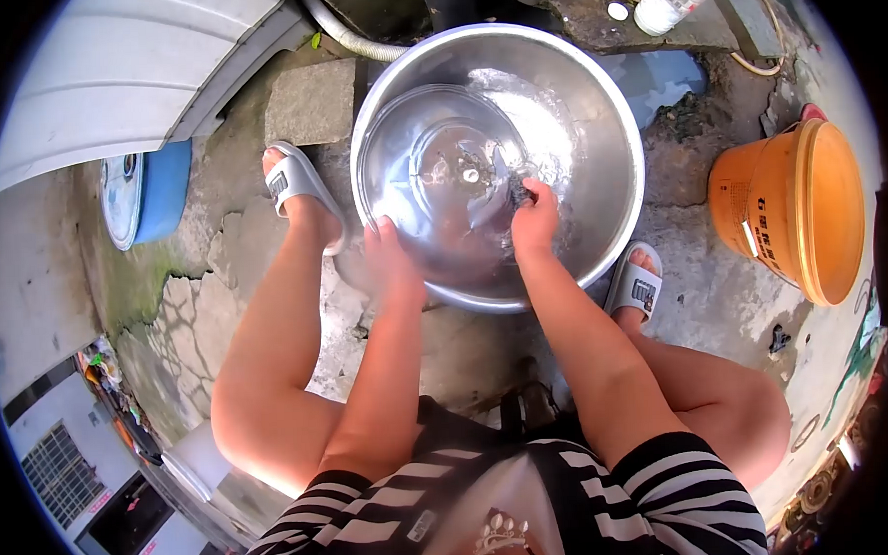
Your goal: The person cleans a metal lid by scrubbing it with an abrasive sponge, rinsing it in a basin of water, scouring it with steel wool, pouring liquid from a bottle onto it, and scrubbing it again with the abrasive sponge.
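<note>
A large stainless steel basin [609,105] stands on the ground between my feet. Inside it, tilted toward the left wall, is a round, shiny pot lid [391,147] with a small pale spot at its centre. My left hand [393,265], partly blurred by motion, grips the lid's near left edge. My right hand [537,218] is closed on a dark, crinkled steel wool scrubber [519,189], which is against the lid's right side. Bright reflections make the lid's exact outline and material hard to read.
An orange bucket [745,203] stands to the right. A blue container [162,194] sits on the left below a white panel [134,68]. Behind the basin are a stone block [309,101], a pale hose [352,36] and a clear plastic bottle [671,5] on a ledge.
</note>
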